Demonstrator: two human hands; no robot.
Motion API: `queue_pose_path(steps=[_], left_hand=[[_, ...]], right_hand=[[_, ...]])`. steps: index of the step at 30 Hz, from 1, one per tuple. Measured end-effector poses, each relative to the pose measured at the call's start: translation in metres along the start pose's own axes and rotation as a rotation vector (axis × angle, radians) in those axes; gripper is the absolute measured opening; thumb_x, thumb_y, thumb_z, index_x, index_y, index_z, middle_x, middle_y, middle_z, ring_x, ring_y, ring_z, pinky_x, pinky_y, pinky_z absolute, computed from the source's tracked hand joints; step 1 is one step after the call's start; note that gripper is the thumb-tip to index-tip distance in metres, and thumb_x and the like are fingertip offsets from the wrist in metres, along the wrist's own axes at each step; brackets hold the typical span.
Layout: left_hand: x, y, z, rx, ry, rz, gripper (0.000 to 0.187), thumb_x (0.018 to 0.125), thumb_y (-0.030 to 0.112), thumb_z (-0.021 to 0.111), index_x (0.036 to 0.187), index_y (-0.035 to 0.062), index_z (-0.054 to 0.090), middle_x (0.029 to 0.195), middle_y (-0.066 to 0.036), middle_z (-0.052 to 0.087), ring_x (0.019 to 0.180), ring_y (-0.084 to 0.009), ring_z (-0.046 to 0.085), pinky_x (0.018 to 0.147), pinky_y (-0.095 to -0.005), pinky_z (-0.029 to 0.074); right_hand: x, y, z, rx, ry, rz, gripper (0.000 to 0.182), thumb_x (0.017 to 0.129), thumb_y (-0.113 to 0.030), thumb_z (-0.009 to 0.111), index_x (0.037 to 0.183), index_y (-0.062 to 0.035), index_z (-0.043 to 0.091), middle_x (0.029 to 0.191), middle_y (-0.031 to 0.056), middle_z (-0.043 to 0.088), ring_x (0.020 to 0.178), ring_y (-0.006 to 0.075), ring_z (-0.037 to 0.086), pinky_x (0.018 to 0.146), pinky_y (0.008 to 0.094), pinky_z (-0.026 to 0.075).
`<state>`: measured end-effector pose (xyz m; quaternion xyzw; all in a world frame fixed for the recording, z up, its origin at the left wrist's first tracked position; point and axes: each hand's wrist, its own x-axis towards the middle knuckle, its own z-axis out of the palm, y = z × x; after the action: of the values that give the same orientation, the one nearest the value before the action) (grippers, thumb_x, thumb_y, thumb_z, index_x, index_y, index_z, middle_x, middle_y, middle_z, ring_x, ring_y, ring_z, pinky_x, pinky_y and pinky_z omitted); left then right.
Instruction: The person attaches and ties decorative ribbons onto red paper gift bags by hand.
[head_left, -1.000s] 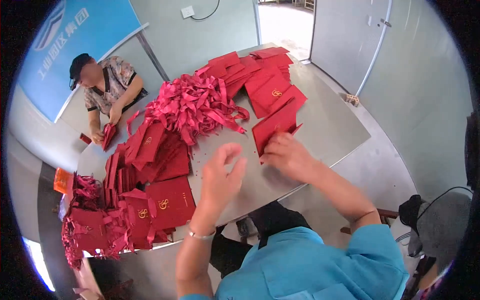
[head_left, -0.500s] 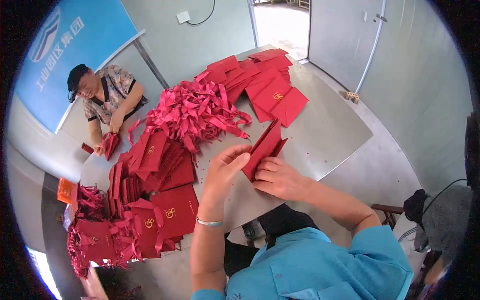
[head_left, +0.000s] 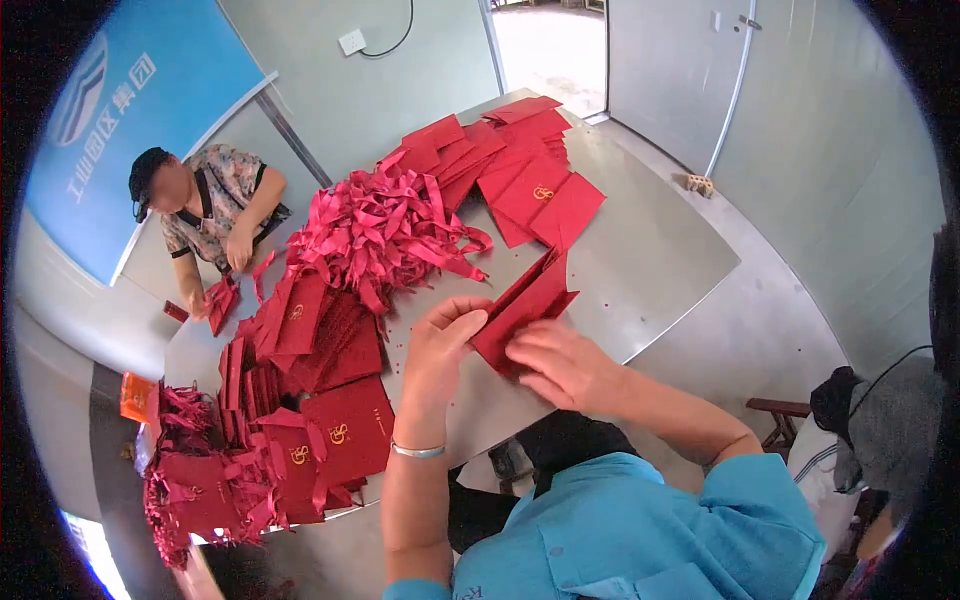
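1. Right in the middle, a red bag [head_left: 520, 318] is held tilted above the near side of the table [head_left: 665, 255], its panels partly apart at the upper edge; whether its lower end is rested on the surface cannot be told.
2. At its left edge, the bag is pinched by the left hand [head_left: 438, 350], thumb on the near side, fingers curled behind.
3. Across its near panel, the bent, slightly spread fingers of the right hand [head_left: 565, 368] are laid; whether anything is gripped beneath them cannot be told.
4. The step in hand is judged to be steadying and shaping of the panels. For the next move, a firm left pinch and light, even pressure from the right seem called for, so that the thin walls are not creased.
5. Just beyond, flat red bags [head_left: 540, 195] are overlapped, gold-marked; beside them, pink-red ribbons [head_left: 370, 225] are heaped.
6. Over to the left, more red bags [head_left: 335, 325] are piled, and across the table a small red piece [head_left: 220, 302] is handled by a co-worker [head_left: 222, 205].
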<state>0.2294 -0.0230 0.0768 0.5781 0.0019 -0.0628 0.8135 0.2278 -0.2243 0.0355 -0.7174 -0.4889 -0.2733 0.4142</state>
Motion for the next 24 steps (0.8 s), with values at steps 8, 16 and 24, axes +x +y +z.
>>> queue_pose_path(steps=[8, 16, 24], left_hand=[[-0.002, -0.004, 0.003, 0.147, -0.003, 0.048, 0.021, 0.085, 0.007, 0.063, 0.105, -0.0011, 0.065, 0.095, -0.004, 0.067, 0.083, -0.0086, 0.060, 0.076, -0.0223, 0.048], [-0.007, 0.008, 0.025, 0.418, 0.130, 0.260, 0.018, 0.083, 0.000, 0.060, 0.100, -0.0036, 0.066, 0.094, -0.007, 0.069, 0.082, -0.0112, 0.063, 0.075, -0.0252, 0.052], [-0.022, 0.024, 0.052, 1.285, 0.087, 0.719, 0.019, 0.076, -0.001, 0.056, 0.090, 0.0038, 0.069, 0.080, -0.012, 0.069, 0.065, -0.0240, 0.066, 0.062, -0.0325, 0.052]], right_hand=[[0.016, 0.009, -0.019, -0.279, 0.182, 0.088, 0.048, 0.071, -0.004, 0.074, 0.118, -0.0074, 0.063, 0.095, 0.0111, 0.057, 0.079, 0.0262, 0.059, 0.065, 0.0352, 0.050], [0.022, 0.001, -0.035, -0.403, 0.228, -0.005, 0.029, 0.064, -0.006, 0.076, 0.091, -0.0101, 0.065, 0.093, 0.0065, 0.057, 0.088, 0.0252, 0.056, 0.073, 0.0380, 0.046], [0.030, 0.005, -0.057, -0.382, 0.001, -0.059, 0.021, 0.065, -0.014, 0.075, 0.082, -0.0098, 0.064, 0.085, 0.0027, 0.057, 0.095, 0.0229, 0.054, 0.087, 0.0430, 0.041]])
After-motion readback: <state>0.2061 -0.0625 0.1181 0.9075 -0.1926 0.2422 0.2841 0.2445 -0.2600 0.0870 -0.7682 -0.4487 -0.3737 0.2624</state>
